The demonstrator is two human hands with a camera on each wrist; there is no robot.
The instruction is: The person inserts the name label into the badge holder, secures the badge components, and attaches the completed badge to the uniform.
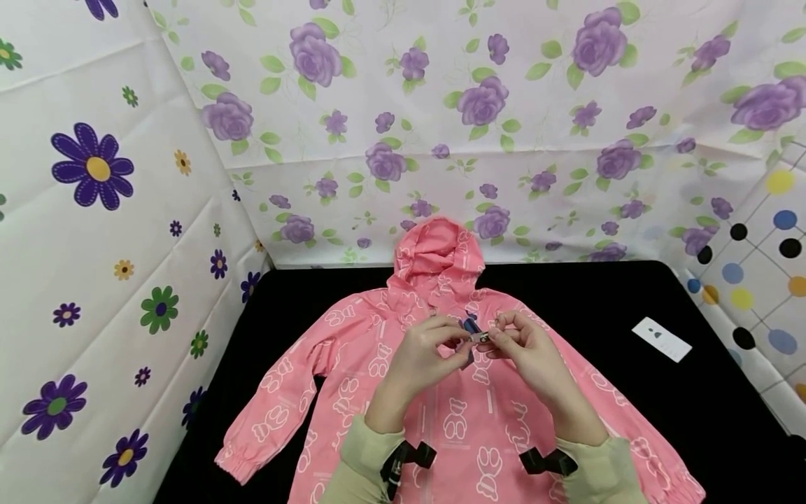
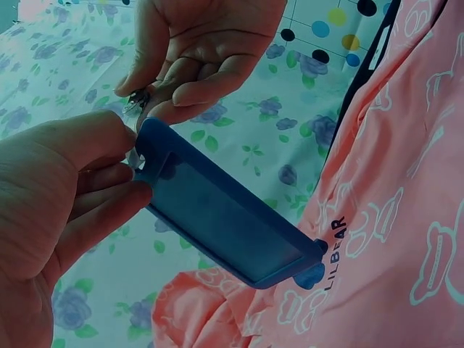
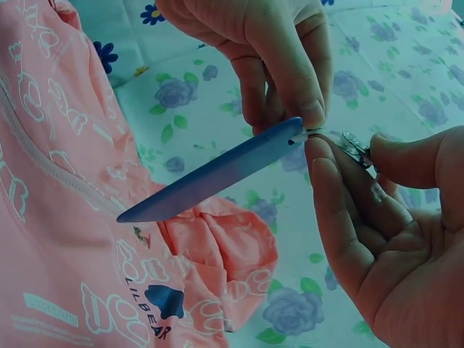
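A blue badge holder (image 2: 217,210) with a see-through window hangs tilted above a pink hooded jacket (image 1: 359,378) printed with white bear outlines. My left hand (image 1: 425,353) pinches a short clear strap at the holder's slotted end between thumb and fingers. Close beside it, my right hand (image 1: 532,350) pinches the metal clip (image 3: 357,151) at the other end of that strap. The fingertips of both hands nearly meet. Fingers partly hide the strap and the clip. In the head view the holder is mostly covered by the left hand.
The jacket lies spread on a black table (image 1: 604,301), its hood (image 1: 437,245) toward the back. A white card (image 1: 661,339) lies on the right side. Flower-patterned cloth walls (image 1: 403,91) stand behind and to the left; a dotted one is at the right.
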